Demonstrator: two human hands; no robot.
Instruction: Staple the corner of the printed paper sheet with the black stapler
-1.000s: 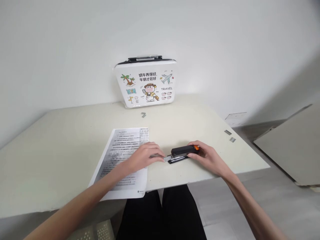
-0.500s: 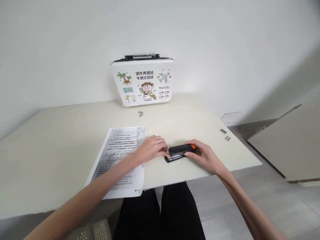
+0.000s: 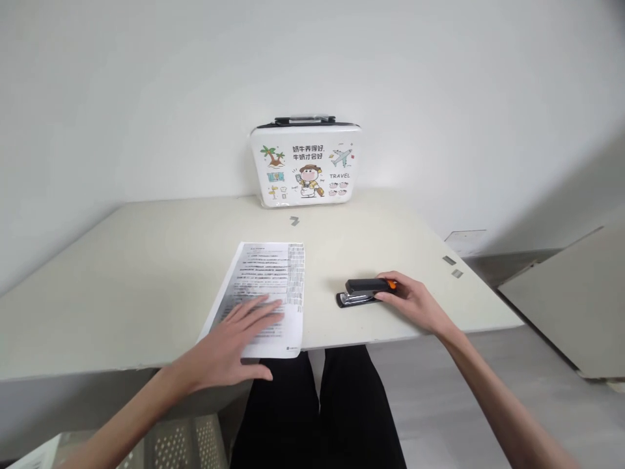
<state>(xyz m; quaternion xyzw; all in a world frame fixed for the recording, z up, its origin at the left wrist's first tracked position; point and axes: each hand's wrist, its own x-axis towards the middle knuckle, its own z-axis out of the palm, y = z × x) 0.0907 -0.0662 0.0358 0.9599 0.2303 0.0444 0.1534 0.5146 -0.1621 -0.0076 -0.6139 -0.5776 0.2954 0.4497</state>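
Your left hand (image 3: 234, 345) covers part of the paper (image 3: 273, 277), whose finer print is too small to read. Your right hand (image 3: 413, 301) hides the rear of the stapler (image 3: 361, 288). The view's edges cut off your desk (image 3: 122, 293) at left, the pale panel (image 3: 581, 306) at right, and below, your legs (image 3: 354, 417) and a perforated container (image 3: 178, 446), partly behind your left forearm (image 3: 131, 415).

Pale table (image 3: 146, 260): printed paper (image 3: 263, 270), black stapler (image 3: 366, 286), white case (image 3: 283, 195), grey strips (image 3: 449, 260).
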